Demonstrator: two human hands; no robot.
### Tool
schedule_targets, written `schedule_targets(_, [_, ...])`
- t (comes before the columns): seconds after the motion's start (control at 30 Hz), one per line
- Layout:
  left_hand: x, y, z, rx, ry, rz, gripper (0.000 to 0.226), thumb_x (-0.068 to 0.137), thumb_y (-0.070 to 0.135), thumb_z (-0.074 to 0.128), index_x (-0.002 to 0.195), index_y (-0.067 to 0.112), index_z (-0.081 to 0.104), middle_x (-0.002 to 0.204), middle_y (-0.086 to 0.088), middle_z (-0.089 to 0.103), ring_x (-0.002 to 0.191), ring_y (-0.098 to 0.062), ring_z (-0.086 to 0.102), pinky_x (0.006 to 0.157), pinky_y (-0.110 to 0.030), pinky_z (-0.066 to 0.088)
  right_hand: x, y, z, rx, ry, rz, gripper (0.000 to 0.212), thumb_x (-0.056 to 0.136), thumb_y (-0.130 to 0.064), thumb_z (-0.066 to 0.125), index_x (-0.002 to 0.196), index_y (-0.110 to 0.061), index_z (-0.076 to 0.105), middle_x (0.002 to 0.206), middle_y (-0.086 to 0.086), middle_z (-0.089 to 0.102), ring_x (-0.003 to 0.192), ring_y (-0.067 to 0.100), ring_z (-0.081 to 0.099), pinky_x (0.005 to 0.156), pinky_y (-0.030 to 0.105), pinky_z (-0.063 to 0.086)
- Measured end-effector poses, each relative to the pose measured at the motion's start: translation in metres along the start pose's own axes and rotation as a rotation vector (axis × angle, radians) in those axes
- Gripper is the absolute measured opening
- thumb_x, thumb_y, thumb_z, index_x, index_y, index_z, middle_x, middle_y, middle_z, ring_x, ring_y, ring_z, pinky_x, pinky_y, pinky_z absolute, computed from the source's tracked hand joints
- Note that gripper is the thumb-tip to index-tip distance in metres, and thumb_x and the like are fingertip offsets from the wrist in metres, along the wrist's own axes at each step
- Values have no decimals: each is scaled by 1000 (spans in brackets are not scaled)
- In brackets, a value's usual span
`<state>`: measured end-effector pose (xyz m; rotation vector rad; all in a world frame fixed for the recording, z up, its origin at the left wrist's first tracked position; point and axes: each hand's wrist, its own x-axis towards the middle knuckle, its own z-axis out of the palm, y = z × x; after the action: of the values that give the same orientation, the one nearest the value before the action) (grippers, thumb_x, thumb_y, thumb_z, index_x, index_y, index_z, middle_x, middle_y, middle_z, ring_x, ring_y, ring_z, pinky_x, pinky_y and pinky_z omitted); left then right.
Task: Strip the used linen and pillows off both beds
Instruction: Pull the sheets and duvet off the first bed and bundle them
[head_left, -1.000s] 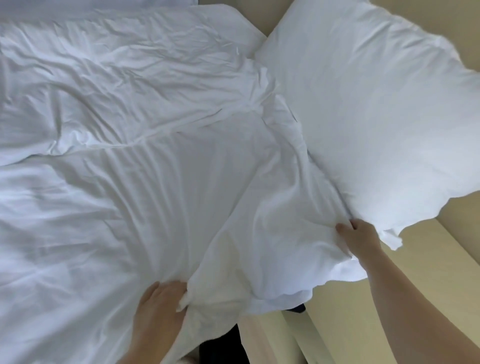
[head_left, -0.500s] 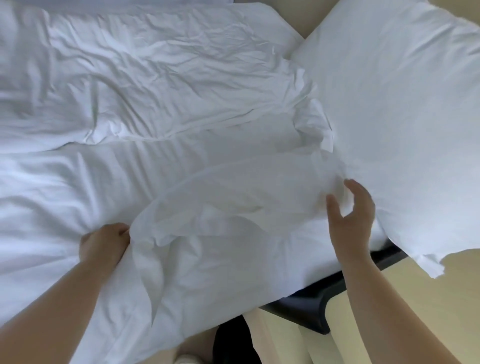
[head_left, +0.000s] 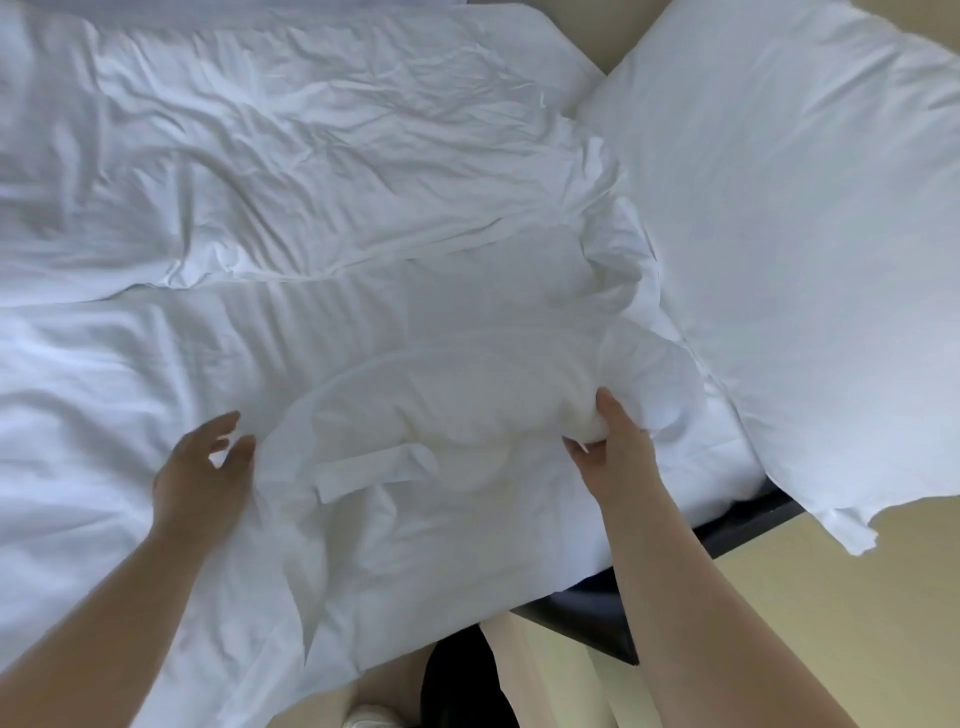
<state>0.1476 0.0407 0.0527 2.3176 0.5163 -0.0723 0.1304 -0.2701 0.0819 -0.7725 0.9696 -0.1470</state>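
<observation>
Right hand (head_left: 613, 457) tight on bunched sheet (head_left: 457, 410), left hand (head_left: 200, 470) loose alongside.

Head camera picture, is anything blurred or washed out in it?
Head view: soft, even light, no glare; the left hand is smeared by motion blur, the right hand sharper; white sheet and pillow nearly merge, separated only by faint grey fold shadows.

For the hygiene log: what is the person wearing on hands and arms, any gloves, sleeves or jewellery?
Nothing visible. The left hand and right hand are ungloved, both forearms are uncovered to the frame edge with no sleeves in view, and no watch, bracelet or ring shows.
</observation>
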Motion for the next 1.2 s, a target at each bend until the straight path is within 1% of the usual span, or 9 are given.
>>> schedule_targets(0.17, [-86,42,14,300,-546,385,138,26,96,22,138,26,-15,141,21,-11,133,7,-5,114,-27,-6,-13,-29,6,-113,78,-170,42,87,-7,57,127,-13,43,132,8,53,105,22,55,80,35,50])
schedule_targets(0.23, [-100,43,35,465,-560,364,137,39,94,33,140,21,-25,143,19,-23,140,-3,-15,113,-29,-13,-24,-39,8,-126,99,-164,35,88,-9,57,121,-12,47,128,7,55,102,20,54,77,35,50])
schedule_targets(0.3, [-98,40,50,477,-392,334,99,80,53,52,146,12,-11,156,3,-7,145,-12,-5,115,-30,-9,-35,-50,10,-137,122,-173,40,88,-10,57,127,-10,47,117,6,56,91,18,55,71,33,48])
schedule_targets(0.43, [-78,30,43,291,-297,384,52,86,4,48,130,31,47,132,16,52,126,-11,43,103,-12,26,-49,-80,12,-157,115,-311,47,90,-8,53,135,-11,39,111,4,57,74,9,52,56,19,48])
schedule_targets(0.57, [-56,52,-22,24,-523,221,83,81,-7,53,57,72,52,61,49,53,71,21,56,66,1,40,-43,-107,33,-170,66,-387,36,90,-7,51,122,-20,42,112,1,56,91,13,54,59,15,48])
schedule_targets(0.67, [-25,77,-61,-59,-415,236,77,82,-6,58,55,67,56,62,45,57,71,24,55,64,3,39,-30,-117,69,-153,28,-413,33,88,-5,53,112,-26,41,101,-5,54,90,12,54,67,21,49])
schedule_targets(0.9, [92,153,-97,-17,0,155,7,80,29,55,80,28,62,81,-6,63,80,-24,58,71,-21,40,22,-146,190,-183,-66,-576,31,86,3,53,100,-20,36,90,-10,48,79,5,51,72,26,47])
schedule_targets(1.0, [160,201,-100,16,201,152,40,76,37,51,108,18,66,107,-14,66,104,-34,58,86,-39,42,56,-165,254,-208,-134,-618,34,87,4,52,106,-16,32,91,-12,45,79,2,50,74,28,49])
schedule_targets(1.2, [326,299,-125,225,556,225,33,94,24,47,123,15,58,120,-26,57,113,-43,49,92,-42,38,135,-209,412,-289,-246,-652,36,88,-3,51,115,-18,35,109,-1,44,86,9,51,84,33,50])
